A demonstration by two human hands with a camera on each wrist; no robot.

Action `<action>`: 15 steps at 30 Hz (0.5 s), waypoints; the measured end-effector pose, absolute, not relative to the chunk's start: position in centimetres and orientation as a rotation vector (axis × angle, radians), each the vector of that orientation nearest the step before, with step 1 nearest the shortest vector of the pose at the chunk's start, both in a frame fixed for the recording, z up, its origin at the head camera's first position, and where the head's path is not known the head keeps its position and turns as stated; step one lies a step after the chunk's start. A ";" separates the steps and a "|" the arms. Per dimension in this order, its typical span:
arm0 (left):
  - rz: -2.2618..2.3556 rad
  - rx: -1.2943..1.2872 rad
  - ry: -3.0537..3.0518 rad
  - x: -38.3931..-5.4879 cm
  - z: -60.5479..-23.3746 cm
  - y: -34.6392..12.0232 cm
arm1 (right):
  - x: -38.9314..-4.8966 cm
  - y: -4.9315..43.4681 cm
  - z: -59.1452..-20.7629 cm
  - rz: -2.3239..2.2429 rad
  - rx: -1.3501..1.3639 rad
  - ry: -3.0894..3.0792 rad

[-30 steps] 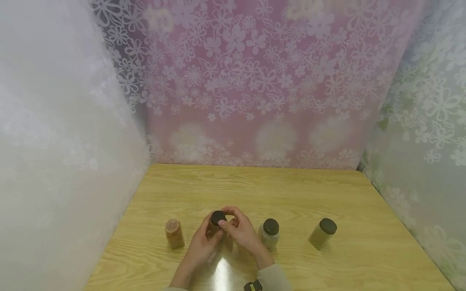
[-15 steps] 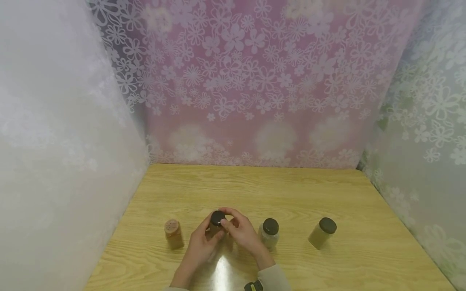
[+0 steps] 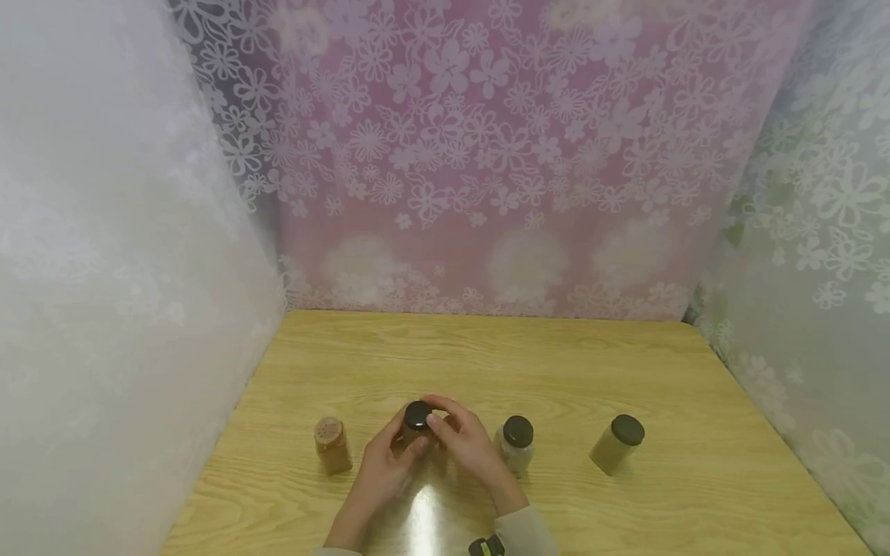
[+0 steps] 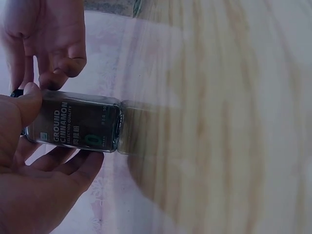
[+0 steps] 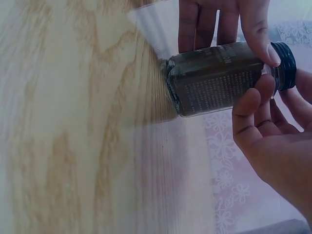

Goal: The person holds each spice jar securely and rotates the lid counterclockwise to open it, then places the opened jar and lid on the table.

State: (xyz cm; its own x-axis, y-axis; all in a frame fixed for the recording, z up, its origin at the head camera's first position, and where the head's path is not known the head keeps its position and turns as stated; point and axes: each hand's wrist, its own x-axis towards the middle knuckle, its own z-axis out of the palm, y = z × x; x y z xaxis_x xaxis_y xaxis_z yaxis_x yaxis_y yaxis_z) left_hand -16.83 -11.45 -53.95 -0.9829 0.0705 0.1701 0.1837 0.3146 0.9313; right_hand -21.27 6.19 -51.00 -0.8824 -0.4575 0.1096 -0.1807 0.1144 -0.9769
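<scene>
A glass spice jar labelled ground cinnamon (image 4: 83, 122), dark brown inside, stands upright on the table between both hands. Its black lid (image 3: 419, 415) is on top. My left hand (image 3: 384, 466) grips the jar's body from the left, with the thumb across the near side. From the right, my right hand (image 3: 467, 444) holds the lid, its thumb at the lid's right edge and a finger reaching round behind. In the right wrist view, curled fingers of the right hand (image 5: 278, 141) lie close beside the jar's neck, below the lid (image 5: 286, 66).
Left of the hands stands a shaker jar (image 3: 334, 448) with a holed top and orange-brown contents. A black-lidded jar of pale contents (image 3: 516, 448) stands close by the right forearm. Farther right is a black-lidded greenish jar (image 3: 615, 445). Patterned curtains (image 3: 487, 154) border the wooden table (image 3: 487, 355).
The right thumb has slid a little to the right and away along the lid's edge. The left hand and the cinnamon jar stay in place.
</scene>
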 end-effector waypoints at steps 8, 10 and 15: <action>-1.820 -0.240 -2.462 -16.8 -53.8 -11.6 | -21.0 6.2 -50.6 -1.894 -0.577 2.112; -1.822 -0.240 -2.468 -16.7 -53.7 -11.7 | -21.0 6.2 -50.6 -1.892 -0.587 2.119; -1.811 -0.234 -2.476 -16.7 -53.7 -11.8 | -21.1 6.1 -50.8 -1.868 -0.626 2.155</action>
